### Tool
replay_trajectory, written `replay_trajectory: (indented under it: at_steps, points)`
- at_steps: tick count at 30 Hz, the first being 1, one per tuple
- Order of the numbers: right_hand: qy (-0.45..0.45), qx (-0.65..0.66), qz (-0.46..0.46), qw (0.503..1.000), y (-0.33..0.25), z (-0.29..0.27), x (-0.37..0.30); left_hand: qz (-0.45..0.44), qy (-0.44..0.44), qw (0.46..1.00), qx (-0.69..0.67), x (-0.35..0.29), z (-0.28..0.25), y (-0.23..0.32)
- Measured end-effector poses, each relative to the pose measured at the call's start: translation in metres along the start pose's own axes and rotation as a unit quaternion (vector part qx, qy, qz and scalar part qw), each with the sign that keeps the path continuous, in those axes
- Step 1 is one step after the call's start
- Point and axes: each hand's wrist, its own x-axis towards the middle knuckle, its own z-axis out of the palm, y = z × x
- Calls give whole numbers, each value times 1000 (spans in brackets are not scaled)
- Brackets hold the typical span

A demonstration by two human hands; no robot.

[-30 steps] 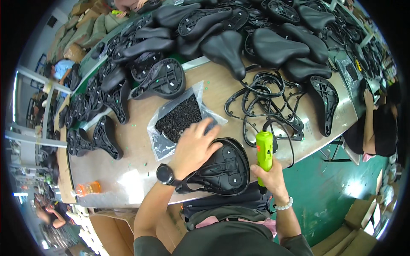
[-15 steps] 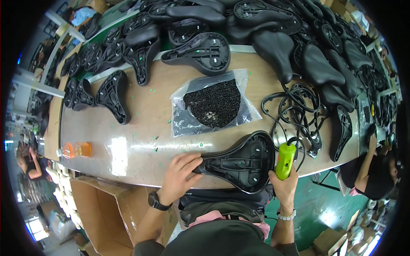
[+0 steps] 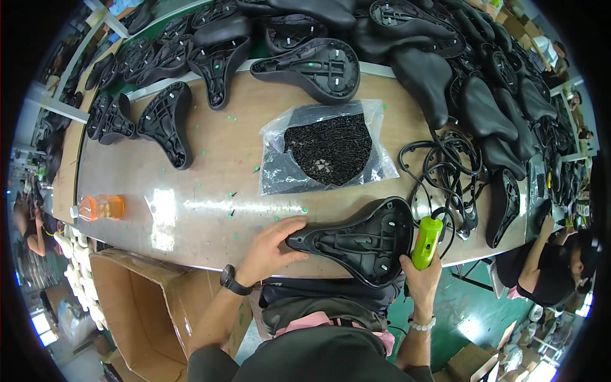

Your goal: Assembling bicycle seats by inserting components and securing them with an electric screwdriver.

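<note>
A black bicycle saddle [image 3: 347,245] lies underside up at the table's front edge, its ribbed plastic base showing and its narrow nose pointing left. My left hand [image 3: 272,249] grips the tip of that nose, thumb on the near side and fingers on the far side. In my right hand [image 3: 421,275] is a lime-green electric screwdriver [image 3: 426,243], held upright beside the saddle's wide end with its cord leaving the top. The right thumb touches or nearly touches the saddle rim. Behind the saddle sits an open clear plastic bag [image 3: 275,172] of small black screws [image 3: 331,149].
More saddles [image 3: 312,67] are piled along the back and right. Coiled black cable and looped black parts [image 3: 449,165] lie right of the bag. An orange bottle [image 3: 105,208] stands at left. Below the table edge is an open cardboard box [image 3: 137,312]. A co-worker [image 3: 541,267] sits at right.
My left fingers have slid off the top of the saddle's nose and now straddle its tip. The view has shifted slightly; the right hand still holds the screwdriver in place.
</note>
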Motion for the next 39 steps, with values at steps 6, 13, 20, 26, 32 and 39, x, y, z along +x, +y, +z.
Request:
replay_trajectory:
  at_steps: [6,13,20,26,32,39]
  points:
    - [14,-14,3,1000,10,0,2,9,-14,1000,14,4,0,-1]
    - [37,-12,-11,999,4,2,2,41,-3,999,2,-4,5,-12]
    - [37,32,27,998,-11,-19,4,69,-1,998,9,-3,4,-17]
    - [-265,417,-346,798,-95,11,-32,112,31,993,-3,-4,4,-21]
    - [-291,426,-452,728,-134,106,-37,120,44,992,2,-4,6,-24]
    - [-267,396,-400,783,-133,133,-39,109,44,993,-15,-7,6,-25]
